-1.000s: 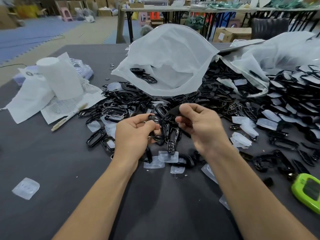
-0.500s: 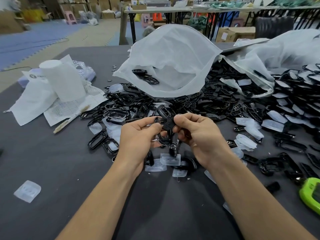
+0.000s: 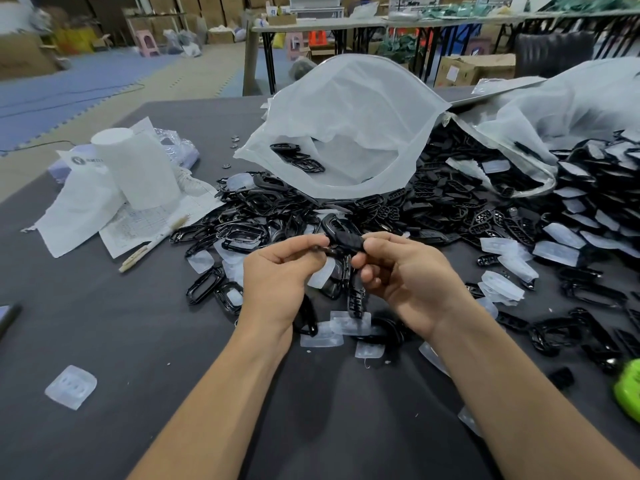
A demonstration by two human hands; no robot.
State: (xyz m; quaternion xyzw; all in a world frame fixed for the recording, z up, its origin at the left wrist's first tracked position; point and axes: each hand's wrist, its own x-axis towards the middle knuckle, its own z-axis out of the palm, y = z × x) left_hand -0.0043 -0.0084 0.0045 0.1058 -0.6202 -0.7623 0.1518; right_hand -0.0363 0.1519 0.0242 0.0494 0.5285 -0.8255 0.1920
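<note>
Working over the grey worktop point(image 3: 104, 341), whose far right half carries a heap of black plastic parts point(image 3: 450, 209) with an open white bag point(image 3: 346, 116) lying on it toward the far edge, the person holds both hands together above the near fringe of that heap, about midway along the worktop. The left hand point(image 3: 277, 282) and the right hand point(image 3: 405, 282) each pinch one end of a single black plastic part point(image 3: 344, 237) between thumb and curled fingers, so it hangs in the air between them, clear of the loose pieces below. A clear soft pad point(image 3: 322, 275) shows just beneath it by the left fingers; whether that hand grips it too cannot be told. The step looks like fitting or checking this one part. It probably goes best with the grip kept at the ends, the edges lined up before any squeeze, and pressure applied evenly rather than with a twist, since the frame looks thin. Holding it over the bare cloth near the front edge would stop a dropped piece vanishing into the heap. As for writing, the white wrapper by the left edge bears a round logo point(image 3: 78, 160) with a line of text too blurred to read. The printed sheet point(image 3: 152, 220) beside it shows only a faint grid.
</note>
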